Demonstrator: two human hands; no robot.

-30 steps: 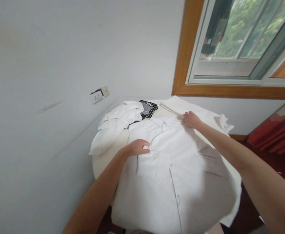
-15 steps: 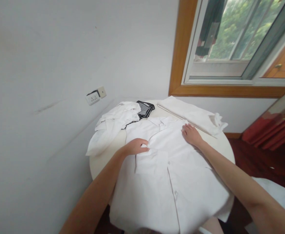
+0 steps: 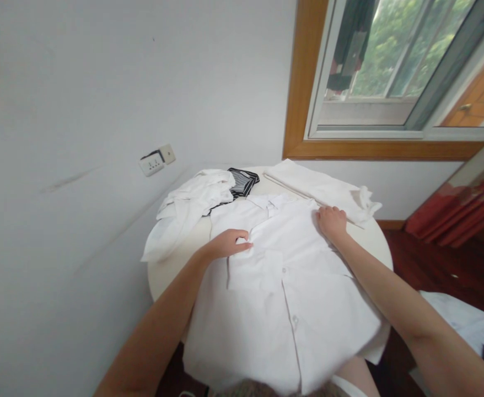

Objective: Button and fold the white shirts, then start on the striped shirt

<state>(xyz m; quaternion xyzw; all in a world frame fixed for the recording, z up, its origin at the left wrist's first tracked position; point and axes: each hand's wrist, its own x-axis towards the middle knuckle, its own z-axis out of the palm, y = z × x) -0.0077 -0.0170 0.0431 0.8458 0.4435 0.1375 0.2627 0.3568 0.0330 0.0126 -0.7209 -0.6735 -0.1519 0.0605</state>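
A white button-up shirt (image 3: 283,298) lies front-up on a round white table (image 3: 165,270), collar toward the wall, its hem hanging over the near edge. My left hand (image 3: 229,243) rests on the shirt just above the chest pocket, fingers curled and pressed onto the cloth. My right hand (image 3: 332,221) lies at the shirt's right shoulder edge, fingers bent down on the fabric.
A crumpled white garment (image 3: 188,207) lies at the table's back left, partly over a black-and-white striped cloth (image 3: 244,182). A folded white cloth (image 3: 320,190) lies at the back right. A wall socket (image 3: 155,161), a wood-framed window (image 3: 386,82) and a red drape (image 3: 461,212) surround the table.
My right hand has slid from the collar area out to the shirt's right shoulder edge. The left hand has stayed put above the pocket. The view has shifted slightly right.
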